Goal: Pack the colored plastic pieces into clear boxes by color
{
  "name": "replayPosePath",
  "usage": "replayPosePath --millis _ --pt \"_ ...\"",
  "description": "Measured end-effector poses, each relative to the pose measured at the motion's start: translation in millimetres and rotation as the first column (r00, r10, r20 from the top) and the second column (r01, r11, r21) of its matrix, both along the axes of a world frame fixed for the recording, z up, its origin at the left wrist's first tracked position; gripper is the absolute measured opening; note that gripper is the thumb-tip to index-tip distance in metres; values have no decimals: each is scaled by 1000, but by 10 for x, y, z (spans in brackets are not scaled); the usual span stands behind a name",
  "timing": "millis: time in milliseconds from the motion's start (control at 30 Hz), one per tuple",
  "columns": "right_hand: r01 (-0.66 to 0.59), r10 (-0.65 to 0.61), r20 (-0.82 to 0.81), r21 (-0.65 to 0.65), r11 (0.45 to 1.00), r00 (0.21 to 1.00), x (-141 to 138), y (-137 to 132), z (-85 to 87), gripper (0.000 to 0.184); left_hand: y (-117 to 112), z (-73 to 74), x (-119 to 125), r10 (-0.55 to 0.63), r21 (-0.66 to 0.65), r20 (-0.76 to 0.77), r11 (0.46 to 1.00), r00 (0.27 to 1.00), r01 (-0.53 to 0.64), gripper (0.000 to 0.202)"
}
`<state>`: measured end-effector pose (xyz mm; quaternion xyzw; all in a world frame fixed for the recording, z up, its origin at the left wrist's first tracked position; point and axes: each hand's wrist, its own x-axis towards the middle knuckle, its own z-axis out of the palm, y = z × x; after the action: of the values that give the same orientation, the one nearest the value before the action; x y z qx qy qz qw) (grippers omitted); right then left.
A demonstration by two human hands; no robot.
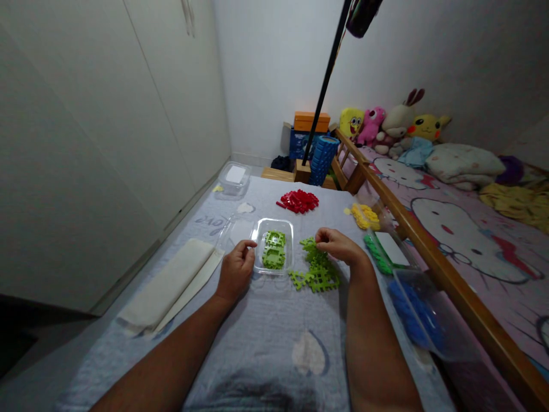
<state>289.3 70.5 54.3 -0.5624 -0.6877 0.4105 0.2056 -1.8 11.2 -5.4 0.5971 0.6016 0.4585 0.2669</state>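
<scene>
Closest to me on the remote feed is the grey-blue, heart-printed table cloth (253, 343), with a bundle of deep blue pieces (414, 309) in clear plastic by its right edge; a bump from the right forearm could, I judge, knock that over the side. A folded cream fabric (175, 280) lies on the left. Further in, I see the left hand (237, 266) with its fingers bent at the left rim of a clear, square plastic container (290, 246) — whether it grips the rim or only rests there, I cannot tell. Two clusters of lime-green notched pieces (273, 258) sit inside the container, one beyond the other. It looks light, so a careless push from that hand might slide or tip it. Just to its right, a loose heap of lime-green notched pieces (321, 273) lies on the cloth, and the right hand (341, 246) is at its far side, thumb and fingertips drawn together; I can't make out whether a piece is between them. The notches could snag, I think, so lifting one piece might drag its neighbours along. Past that hand I have darker green pieces (377, 253) and yellow pieces (366, 217) on the right, and farther still an unboxed red pile (300, 201) — a long, low reach could scatter it.
</scene>
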Motion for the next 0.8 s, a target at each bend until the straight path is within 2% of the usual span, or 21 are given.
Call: replayPosePath --millis 133,233,333,433,500,600,800 --pt "24 -25 26 66 998 999 19 53 -65 8 2 0 -2 -2 1 -1 1000 1000 2 28" --pt "92 -98 34 161 983 995 22 79 -74 12 -5 8 -1 -7 -8 1 1000 1000 7 28" --pt "202 -203 -30 322 925 979 -65 84 -21 16 -17 17 4 -13 -10 -1 1000 1000 13 28" --pt "262 -233 -121 440 859 965 -284 63 44 19 -27 30 12 -18 -11 -2 1000 1000 18 28" --pt "246 -203 -139 507 826 969 -476 36 65 18 -29 40 17 -20 -11 -4 1000 1000 20 28" --pt "168 -160 -65 582 796 985 -741 -16 51 15 -29 49 17 -23 -8 -8 1000 1000 23 28" --pt "58 -188 168 579 813 968 -963 -66 -47 17 -31 40 21 -26 -21 -5 999 1000 26 28"
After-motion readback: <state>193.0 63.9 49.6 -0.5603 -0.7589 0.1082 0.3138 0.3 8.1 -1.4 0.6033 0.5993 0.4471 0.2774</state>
